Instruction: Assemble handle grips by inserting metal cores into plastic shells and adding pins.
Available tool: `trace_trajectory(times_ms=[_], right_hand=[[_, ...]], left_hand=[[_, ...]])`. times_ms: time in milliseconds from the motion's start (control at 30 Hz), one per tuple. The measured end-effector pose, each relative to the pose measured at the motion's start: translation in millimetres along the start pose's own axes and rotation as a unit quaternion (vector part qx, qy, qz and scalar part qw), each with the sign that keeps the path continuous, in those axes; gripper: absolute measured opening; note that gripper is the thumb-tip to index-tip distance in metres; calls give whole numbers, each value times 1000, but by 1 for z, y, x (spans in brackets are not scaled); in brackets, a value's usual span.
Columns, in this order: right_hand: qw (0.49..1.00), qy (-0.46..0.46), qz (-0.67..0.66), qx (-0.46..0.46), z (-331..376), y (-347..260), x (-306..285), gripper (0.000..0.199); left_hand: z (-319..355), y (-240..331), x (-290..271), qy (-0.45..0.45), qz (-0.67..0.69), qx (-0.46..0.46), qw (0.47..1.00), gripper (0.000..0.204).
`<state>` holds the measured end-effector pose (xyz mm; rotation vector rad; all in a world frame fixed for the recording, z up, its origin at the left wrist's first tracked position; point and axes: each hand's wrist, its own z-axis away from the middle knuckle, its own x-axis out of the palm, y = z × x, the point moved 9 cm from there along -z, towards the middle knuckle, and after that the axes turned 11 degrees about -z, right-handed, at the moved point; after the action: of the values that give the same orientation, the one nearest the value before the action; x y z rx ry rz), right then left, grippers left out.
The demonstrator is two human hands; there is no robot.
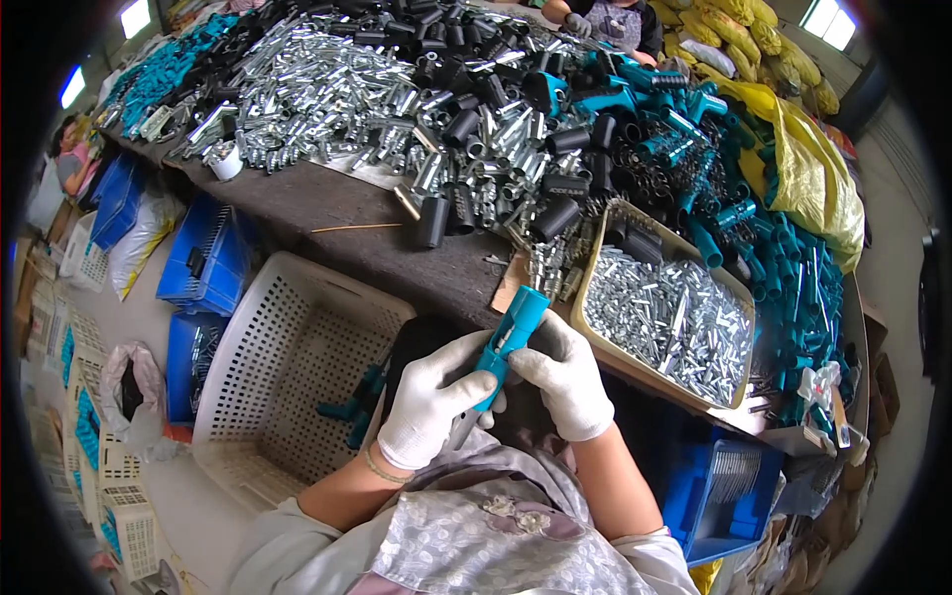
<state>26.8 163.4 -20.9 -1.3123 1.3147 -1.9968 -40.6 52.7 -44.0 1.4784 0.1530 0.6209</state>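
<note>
Both my hands wear white gloves and meet over my lap on one teal plastic handle part (pixel 512 332) that points up and to the right. My left hand (pixel 433 397) wraps its lower end, where a silver metal piece (pixel 462 428) sticks out below the fingers. My right hand (pixel 567 382) grips the part's middle from the right side. Just right of my hands a shallow cardboard tray (pixel 601 260) holds many small silver metal pieces. Below and left of my hands stands a white perforated basket (pixel 297 337) with a few teal parts (pixel 349 407) in it.
The dark worktable (pixel 337 203) carries heaps of silver metal tubes (pixel 337 89), black sleeves (pixel 555 213) and teal parts (pixel 793 288). Blue crates (pixel 203 263) stand on the floor at left, another blue crate (pixel 719 496) at lower right. A yellow sack (pixel 818 174) lies at right. Another person (pixel 610 15) works at the far side.
</note>
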Motion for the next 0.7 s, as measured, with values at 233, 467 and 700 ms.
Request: trace_trajectory(times_ms=[233, 467, 700], right_hand=[[974, -139, 175, 34, -51, 20, 59, 32], [756, -73, 586, -282, -125, -36, 80, 23], [623, -64, 675, -389, -151, -31, 91, 25]], left_hand=[[15, -11, -44, 29, 169, 12, 985, 60], [23, -18, -78, 63, 302, 31, 951, 45], [21, -22, -79, 79, 288, 9, 954, 42]])
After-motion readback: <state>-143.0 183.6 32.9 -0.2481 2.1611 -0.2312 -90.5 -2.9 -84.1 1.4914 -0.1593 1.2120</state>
